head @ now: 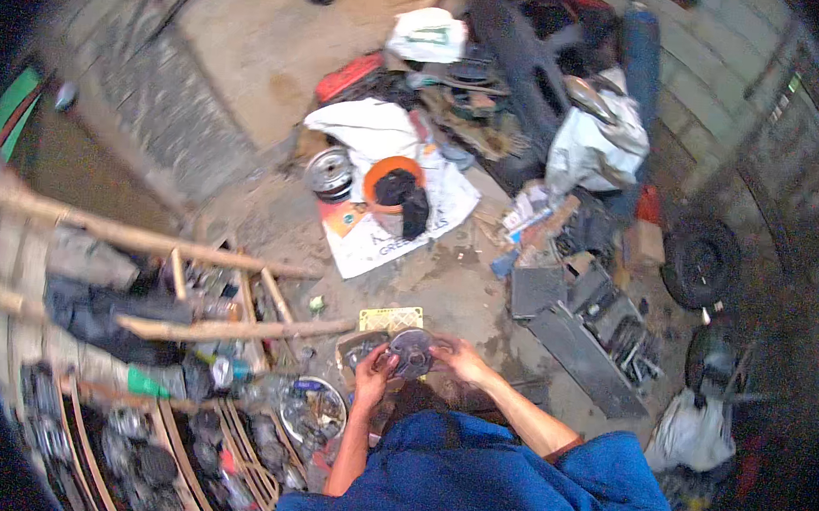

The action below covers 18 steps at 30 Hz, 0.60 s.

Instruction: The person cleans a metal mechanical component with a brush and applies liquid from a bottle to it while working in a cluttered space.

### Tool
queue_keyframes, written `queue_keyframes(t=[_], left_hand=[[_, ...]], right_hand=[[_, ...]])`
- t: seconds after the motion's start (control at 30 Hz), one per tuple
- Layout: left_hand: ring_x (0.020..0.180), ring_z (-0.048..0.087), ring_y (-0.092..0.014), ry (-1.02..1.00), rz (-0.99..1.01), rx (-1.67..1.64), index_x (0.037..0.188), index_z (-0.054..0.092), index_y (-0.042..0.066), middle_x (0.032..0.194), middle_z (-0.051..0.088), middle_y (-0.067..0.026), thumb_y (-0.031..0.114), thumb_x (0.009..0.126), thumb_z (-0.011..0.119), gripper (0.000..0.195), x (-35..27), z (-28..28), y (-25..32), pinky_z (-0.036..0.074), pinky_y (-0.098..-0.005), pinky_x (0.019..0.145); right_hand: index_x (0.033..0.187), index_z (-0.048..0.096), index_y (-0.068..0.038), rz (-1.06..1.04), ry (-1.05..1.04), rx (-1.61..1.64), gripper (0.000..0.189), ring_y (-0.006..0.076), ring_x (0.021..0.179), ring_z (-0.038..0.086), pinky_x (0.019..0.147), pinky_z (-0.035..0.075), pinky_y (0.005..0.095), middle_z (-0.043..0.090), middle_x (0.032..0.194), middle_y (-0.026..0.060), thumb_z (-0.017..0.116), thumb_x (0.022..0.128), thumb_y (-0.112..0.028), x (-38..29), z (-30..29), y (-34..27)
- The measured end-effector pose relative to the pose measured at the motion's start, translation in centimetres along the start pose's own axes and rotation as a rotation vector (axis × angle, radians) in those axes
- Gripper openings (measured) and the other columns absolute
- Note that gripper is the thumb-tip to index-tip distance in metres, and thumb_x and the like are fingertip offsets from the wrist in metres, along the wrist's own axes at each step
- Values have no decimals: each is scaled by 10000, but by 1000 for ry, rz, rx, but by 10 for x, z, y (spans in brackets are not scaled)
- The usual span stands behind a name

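Observation:
A dark, round disc-shaped part (413,348) with holes near its middle is held up in front of my body. My left hand (372,375) grips its left edge, with the thumb on the face. On the opposite edge are the fingers of my right hand (461,359). Just beyond the disc stands a yellow plastic lattice basket (391,318). An open box (350,347) with dark parts in it lies to the left of the disc, partly hidden by it. A round white basin (342,400) of small parts sits beside my left forearm.
A wooden ladder (233,329) lies at left, above racks of dark parts. Ahead, an orange bucket (372,182) with black material stands on a printed white sheet (388,257). An open toolbox (605,305), a tyre (701,264) and a blue gas cylinder (641,65) are at right.

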State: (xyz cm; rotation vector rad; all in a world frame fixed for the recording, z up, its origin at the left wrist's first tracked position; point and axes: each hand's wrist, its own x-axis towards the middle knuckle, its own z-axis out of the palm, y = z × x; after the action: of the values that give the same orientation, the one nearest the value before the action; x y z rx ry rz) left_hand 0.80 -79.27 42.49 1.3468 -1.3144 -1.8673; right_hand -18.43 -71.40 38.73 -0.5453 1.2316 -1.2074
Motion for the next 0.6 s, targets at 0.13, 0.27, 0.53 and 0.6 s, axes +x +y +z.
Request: queue_keyframes(t=[0.13,0.27,0.53,0.6], left_hand=[[896,583,-130,-271,-49,359,1223,539,20,1027,634,-79,174,851,660,421,73,53,28,498,-270,749],[873,603,-142,-548,-234,59,1197,548,25,1043,629,-71,165,840,667,402,146,103,30,501,-266,726],[988,568,-177,-886,-229,15,1269,483,36,1121,593,-77,78,782,696,534,329,185,91,424,-326,887],[971,574,-184,-866,-152,88,1285,472,41,1106,596,-89,71,773,702,562,362,197,124,425,-318,879]], right_hand=[[1304,388,22,-81,244,206,519,273,1057,555,783,564,413,511,1215,196,619,872,-151,-17,-44,-25],[1257,409,42,-95,445,318,483,268,989,590,754,575,409,531,1177,194,617,875,-168,-5,-85,-34],[1236,430,58,-215,718,489,434,240,870,629,764,549,391,597,1040,126,550,918,-212,124,-155,-117],[1246,429,40,-244,749,456,427,230,868,626,756,556,392,594,1026,108,562,912,-190,164,-174,-142]])
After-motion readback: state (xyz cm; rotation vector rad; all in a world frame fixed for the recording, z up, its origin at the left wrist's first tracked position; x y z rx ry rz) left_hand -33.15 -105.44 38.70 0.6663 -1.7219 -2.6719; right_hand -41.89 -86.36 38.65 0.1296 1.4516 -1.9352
